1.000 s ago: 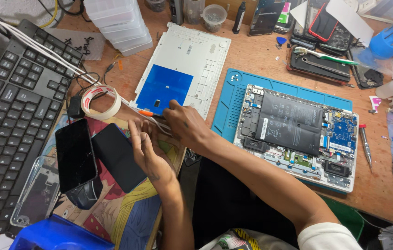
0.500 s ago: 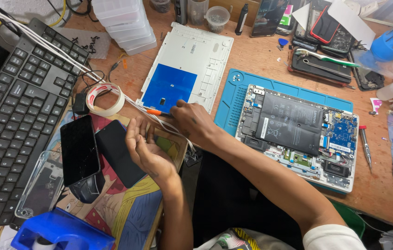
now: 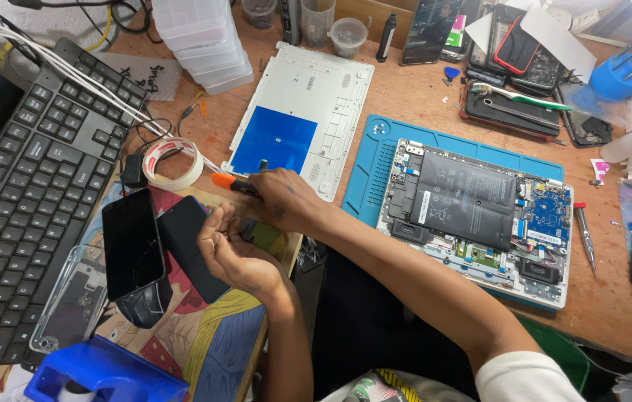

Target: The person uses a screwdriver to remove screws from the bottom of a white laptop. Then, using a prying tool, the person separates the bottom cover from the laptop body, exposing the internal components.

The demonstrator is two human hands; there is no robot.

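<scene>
My right hand [image 3: 284, 202] is closed around a screwdriver with an orange handle end [image 3: 224, 182], held just above the near edge of the white laptop bottom cover [image 3: 329, 78]. My left hand [image 3: 228, 251] is cupped right below it, fingers curled, nearly touching the right hand; I cannot tell whether anything small lies in it. An opened laptop [image 3: 480, 216] with its black battery and blue board exposed rests on a blue work mat [image 3: 364, 179] to the right. Two dark phones [image 3: 132, 242] lie on the colourful mat left of my left hand.
A black keyboard [image 3: 26, 201] fills the left side, with white cables and a tape roll [image 3: 172, 162] beside it. Stacked clear boxes [image 3: 204, 45], cups, phones and tools crowd the far edge. A second screwdriver [image 3: 582, 234] lies right of the laptop. A blue object [image 3: 107, 372] sits bottom left.
My hands stay close together by the white cover; the left hand has turned palm up and cupped under the right. The view has shifted slightly.
</scene>
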